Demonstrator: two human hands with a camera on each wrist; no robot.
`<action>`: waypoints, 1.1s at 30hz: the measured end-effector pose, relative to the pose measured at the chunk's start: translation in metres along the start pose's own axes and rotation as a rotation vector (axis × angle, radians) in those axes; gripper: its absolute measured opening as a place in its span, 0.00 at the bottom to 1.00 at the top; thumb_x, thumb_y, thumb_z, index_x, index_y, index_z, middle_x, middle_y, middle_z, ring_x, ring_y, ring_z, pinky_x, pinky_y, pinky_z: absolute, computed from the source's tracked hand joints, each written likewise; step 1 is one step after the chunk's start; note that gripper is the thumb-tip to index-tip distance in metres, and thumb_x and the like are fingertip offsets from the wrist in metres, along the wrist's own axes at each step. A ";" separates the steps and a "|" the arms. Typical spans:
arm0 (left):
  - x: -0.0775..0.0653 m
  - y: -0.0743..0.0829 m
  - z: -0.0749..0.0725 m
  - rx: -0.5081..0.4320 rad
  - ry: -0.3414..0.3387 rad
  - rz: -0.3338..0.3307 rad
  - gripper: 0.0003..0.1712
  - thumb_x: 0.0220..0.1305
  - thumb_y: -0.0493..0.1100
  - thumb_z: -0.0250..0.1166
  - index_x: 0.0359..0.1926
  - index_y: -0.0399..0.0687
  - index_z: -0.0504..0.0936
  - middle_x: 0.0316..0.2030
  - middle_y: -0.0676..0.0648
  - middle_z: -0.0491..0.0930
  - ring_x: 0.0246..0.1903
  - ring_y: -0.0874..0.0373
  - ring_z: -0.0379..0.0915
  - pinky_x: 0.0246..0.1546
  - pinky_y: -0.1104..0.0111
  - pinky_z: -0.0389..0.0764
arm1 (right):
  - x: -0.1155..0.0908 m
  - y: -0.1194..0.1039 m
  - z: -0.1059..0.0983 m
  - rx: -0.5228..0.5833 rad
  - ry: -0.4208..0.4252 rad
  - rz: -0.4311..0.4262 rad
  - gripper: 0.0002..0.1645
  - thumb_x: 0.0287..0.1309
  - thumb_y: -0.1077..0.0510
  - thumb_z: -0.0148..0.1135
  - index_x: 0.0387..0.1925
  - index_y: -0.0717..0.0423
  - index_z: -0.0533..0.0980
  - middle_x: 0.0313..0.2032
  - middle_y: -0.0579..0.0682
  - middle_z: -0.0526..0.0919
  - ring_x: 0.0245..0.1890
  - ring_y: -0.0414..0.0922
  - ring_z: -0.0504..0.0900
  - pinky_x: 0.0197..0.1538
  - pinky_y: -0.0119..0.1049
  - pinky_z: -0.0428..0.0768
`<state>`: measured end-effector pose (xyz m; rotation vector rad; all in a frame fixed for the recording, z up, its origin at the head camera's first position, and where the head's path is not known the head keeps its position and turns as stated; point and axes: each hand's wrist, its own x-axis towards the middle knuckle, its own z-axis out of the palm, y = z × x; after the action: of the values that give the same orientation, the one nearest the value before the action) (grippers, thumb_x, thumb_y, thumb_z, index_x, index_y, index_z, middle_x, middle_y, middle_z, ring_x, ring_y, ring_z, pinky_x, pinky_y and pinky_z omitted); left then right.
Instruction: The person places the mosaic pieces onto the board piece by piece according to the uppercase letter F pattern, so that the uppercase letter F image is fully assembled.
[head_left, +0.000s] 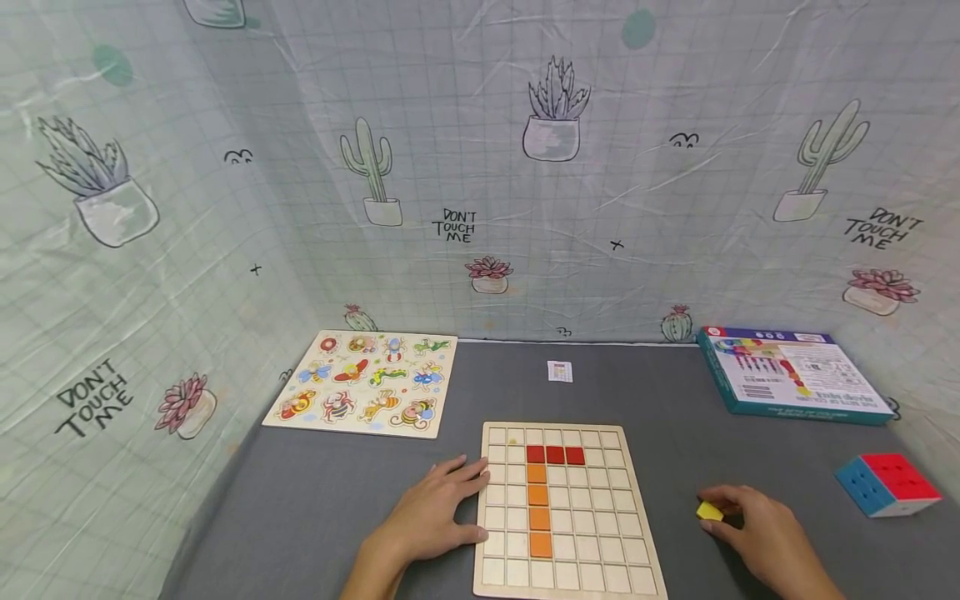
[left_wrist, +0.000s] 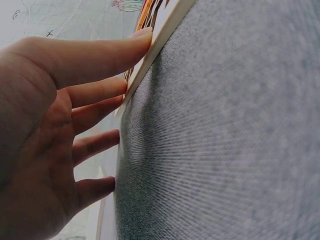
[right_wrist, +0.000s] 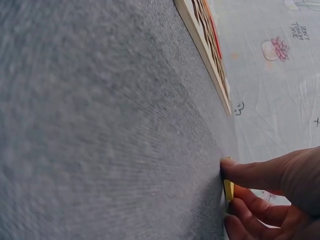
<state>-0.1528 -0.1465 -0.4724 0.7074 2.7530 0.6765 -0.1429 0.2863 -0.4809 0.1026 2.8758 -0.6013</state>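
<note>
A wooden grid board lies on the grey cloth in front of me. Three red square tiles form a row near its top, and several orange square tiles run down a column beneath the leftmost red one. My left hand rests at the board's left edge, thumb and fingertips against the rim and fingers spread, as the left wrist view also shows. Right of the board, my right hand pinches a yellow tile between thumb and fingers, low over the cloth.
An insect picture puzzle board lies at the back left. A small printed card is behind the grid board. At the right are a flat box and a puzzle cube. Patterned sheets hang behind and at the sides.
</note>
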 end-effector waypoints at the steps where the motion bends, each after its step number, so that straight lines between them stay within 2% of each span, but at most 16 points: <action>1: 0.000 0.000 0.000 -0.001 0.001 0.003 0.43 0.56 0.58 0.75 0.71 0.51 0.75 0.75 0.53 0.69 0.76 0.42 0.61 0.72 0.38 0.64 | 0.000 -0.001 0.000 0.000 0.001 0.001 0.24 0.51 0.53 0.78 0.49 0.59 0.85 0.40 0.49 0.88 0.39 0.46 0.84 0.47 0.56 0.82; 7: -0.001 0.001 0.000 -0.007 0.002 -0.007 0.42 0.56 0.58 0.74 0.71 0.51 0.75 0.75 0.54 0.69 0.76 0.42 0.61 0.71 0.38 0.66 | -0.001 -0.008 -0.003 0.014 0.026 0.012 0.23 0.54 0.54 0.76 0.50 0.60 0.83 0.43 0.55 0.86 0.40 0.49 0.84 0.47 0.56 0.82; 13: 0.001 -0.001 0.001 -0.007 -0.008 -0.020 0.42 0.57 0.59 0.73 0.71 0.53 0.74 0.75 0.55 0.68 0.76 0.43 0.60 0.69 0.38 0.68 | -0.002 -0.015 -0.010 0.050 0.107 -0.060 0.22 0.54 0.57 0.76 0.51 0.59 0.83 0.45 0.60 0.85 0.39 0.50 0.87 0.40 0.50 0.86; 20: 0.002 0.000 0.001 -0.004 -0.010 -0.029 0.42 0.57 0.59 0.74 0.71 0.54 0.74 0.75 0.56 0.68 0.77 0.44 0.60 0.69 0.38 0.69 | -0.005 -0.031 -0.015 0.104 0.243 -0.161 0.15 0.53 0.57 0.76 0.44 0.51 0.87 0.44 0.53 0.88 0.35 0.44 0.88 0.34 0.34 0.85; 25: 0.001 0.001 0.001 -0.010 -0.007 -0.035 0.42 0.57 0.59 0.74 0.71 0.55 0.74 0.75 0.56 0.68 0.77 0.44 0.60 0.67 0.37 0.70 | -0.005 -0.048 -0.013 0.165 0.312 -0.198 0.10 0.50 0.58 0.78 0.37 0.47 0.87 0.40 0.49 0.90 0.30 0.31 0.86 0.34 0.26 0.83; 29: 0.002 0.001 0.001 -0.011 -0.004 -0.037 0.43 0.56 0.59 0.74 0.71 0.55 0.74 0.75 0.57 0.68 0.77 0.44 0.60 0.66 0.37 0.71 | -0.002 -0.062 -0.010 0.205 0.284 -0.195 0.10 0.49 0.57 0.79 0.37 0.48 0.88 0.37 0.47 0.91 0.29 0.29 0.85 0.32 0.25 0.82; 33: 0.002 -0.001 0.002 0.006 0.001 -0.038 0.42 0.56 0.59 0.74 0.71 0.55 0.75 0.75 0.57 0.68 0.76 0.45 0.60 0.66 0.38 0.72 | 0.001 -0.073 -0.002 0.244 0.191 -0.172 0.14 0.50 0.55 0.78 0.41 0.49 0.88 0.33 0.45 0.92 0.28 0.33 0.86 0.31 0.26 0.80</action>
<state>-0.1540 -0.1457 -0.4747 0.6550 2.7626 0.6615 -0.1521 0.2203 -0.4507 -0.0559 2.9998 -1.0268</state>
